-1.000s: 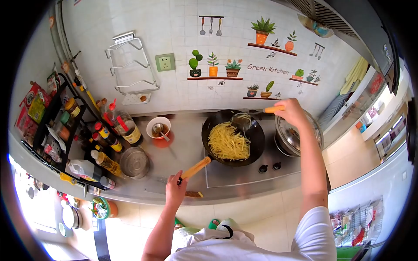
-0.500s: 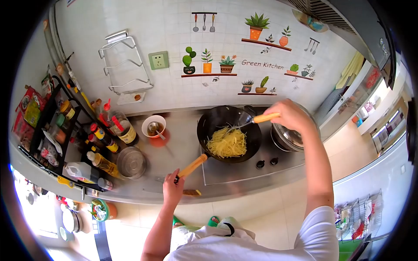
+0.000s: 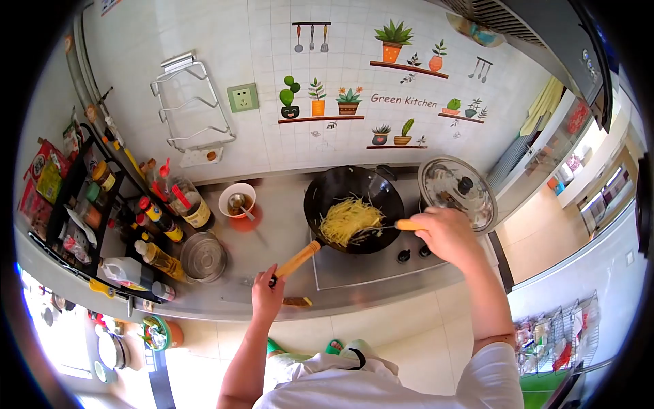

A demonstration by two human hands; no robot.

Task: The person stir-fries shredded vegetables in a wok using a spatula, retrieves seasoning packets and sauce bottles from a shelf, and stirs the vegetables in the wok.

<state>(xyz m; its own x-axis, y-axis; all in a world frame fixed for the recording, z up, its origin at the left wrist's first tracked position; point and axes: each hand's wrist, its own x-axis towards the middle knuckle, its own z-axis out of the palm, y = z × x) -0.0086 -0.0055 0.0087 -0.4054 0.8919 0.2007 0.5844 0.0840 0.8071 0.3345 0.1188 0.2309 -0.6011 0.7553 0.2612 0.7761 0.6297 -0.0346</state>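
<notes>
Your left hand (image 3: 268, 292) gripped the wok handle (image 3: 298, 259), your right hand (image 3: 444, 234) a utensil (image 3: 410, 225). The wok (image 3: 343, 183) sat near the left edge of the stove (image 3: 351, 274), probably heavy (the wood was the place to hold); its pale strips (image 3: 351, 221) seemed soft, perhaps slippery.

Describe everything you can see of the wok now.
The wok is round, black and deep, and looks like metal. A light wooden handle juts to the near left, gripped by the left hand; a small dark ear stands out at the far rim. It sits roughly level on the stove, open side up, holding pale yellow shreds. The right hand holds a utensil that reaches over the rim; whether it touches the wok is unclear.
</notes>
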